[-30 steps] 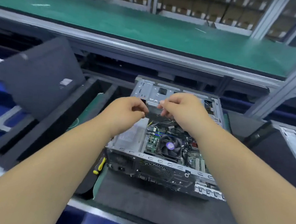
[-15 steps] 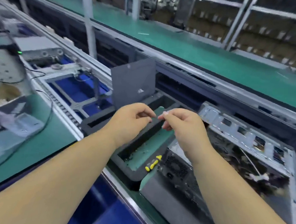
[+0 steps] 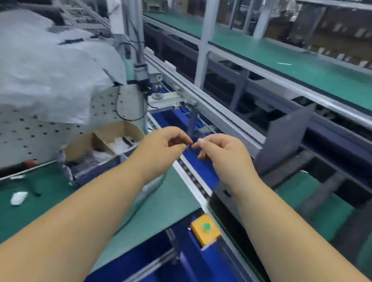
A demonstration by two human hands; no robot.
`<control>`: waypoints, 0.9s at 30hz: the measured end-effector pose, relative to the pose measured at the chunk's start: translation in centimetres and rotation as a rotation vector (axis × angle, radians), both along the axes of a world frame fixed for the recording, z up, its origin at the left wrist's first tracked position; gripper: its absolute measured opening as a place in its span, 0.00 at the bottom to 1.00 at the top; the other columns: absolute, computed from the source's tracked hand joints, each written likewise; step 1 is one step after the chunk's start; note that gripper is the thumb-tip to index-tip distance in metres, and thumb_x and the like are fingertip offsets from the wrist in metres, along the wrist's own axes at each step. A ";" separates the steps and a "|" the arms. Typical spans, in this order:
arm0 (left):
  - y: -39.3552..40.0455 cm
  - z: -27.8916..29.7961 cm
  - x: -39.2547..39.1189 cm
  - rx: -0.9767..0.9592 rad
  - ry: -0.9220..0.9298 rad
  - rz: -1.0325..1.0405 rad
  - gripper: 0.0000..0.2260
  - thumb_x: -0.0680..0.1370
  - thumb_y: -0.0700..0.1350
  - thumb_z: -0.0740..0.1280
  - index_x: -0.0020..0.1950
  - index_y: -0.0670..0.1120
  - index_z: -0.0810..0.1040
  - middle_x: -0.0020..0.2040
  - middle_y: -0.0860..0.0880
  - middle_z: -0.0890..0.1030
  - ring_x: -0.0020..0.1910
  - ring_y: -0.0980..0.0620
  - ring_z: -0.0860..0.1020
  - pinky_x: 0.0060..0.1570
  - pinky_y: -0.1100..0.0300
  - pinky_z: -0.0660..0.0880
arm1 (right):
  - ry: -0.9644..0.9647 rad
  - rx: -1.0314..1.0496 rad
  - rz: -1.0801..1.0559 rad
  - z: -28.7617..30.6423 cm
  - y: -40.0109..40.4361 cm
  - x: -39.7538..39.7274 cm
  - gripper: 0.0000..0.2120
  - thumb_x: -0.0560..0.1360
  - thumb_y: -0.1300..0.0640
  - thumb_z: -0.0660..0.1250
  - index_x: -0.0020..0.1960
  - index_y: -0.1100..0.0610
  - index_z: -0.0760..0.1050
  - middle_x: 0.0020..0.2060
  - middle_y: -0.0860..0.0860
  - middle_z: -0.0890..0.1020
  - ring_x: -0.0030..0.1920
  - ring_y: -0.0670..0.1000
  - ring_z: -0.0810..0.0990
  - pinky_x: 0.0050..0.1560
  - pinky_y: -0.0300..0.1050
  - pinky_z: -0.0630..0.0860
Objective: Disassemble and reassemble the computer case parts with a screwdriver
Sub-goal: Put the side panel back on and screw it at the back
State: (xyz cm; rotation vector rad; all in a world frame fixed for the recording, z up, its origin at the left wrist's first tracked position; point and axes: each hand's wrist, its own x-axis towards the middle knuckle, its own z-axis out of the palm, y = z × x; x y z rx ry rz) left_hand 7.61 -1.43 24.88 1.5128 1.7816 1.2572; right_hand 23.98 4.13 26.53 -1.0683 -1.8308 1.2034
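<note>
My left hand [image 3: 165, 148] and my right hand [image 3: 221, 154] are raised side by side over the blue conveyor [image 3: 201, 165], fingertips almost touching. Both have thumb and forefinger pinched together, and a tiny dark part [image 3: 188, 145] shows between them; it is too small to name. The dark grey case side panel [image 3: 288, 134] leans upright at the right, behind a black foam tray [image 3: 330, 189]. The computer case and the screwdriver are out of view.
An open cardboard box [image 3: 106, 140] sits just left of my left hand. Behind it is a perforated plate [image 3: 17, 135] under a white cover [image 3: 43, 66]. A yellow button box [image 3: 205, 229] is mounted low on the conveyor rail. Green benches run along the back.
The view has swung left, so the open computer case and the yellow screwdriver have dropped out of sight. My hands have stayed together, still pinched, and now hang over the conveyor.
</note>
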 end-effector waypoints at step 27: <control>6.0 6.0 -33.6 -0.168 0.909 0.497 0.25 0.77 0.51 0.65 0.73 0.47 0.69 0.76 0.48 0.66 0.75 0.46 0.61 0.71 0.50 0.53 | -0.118 0.302 0.185 4.7 4.5 -32.4 0.06 0.77 0.51 0.68 0.42 0.44 0.80 0.51 0.43 0.76 0.46 0.40 0.76 0.45 0.43 0.73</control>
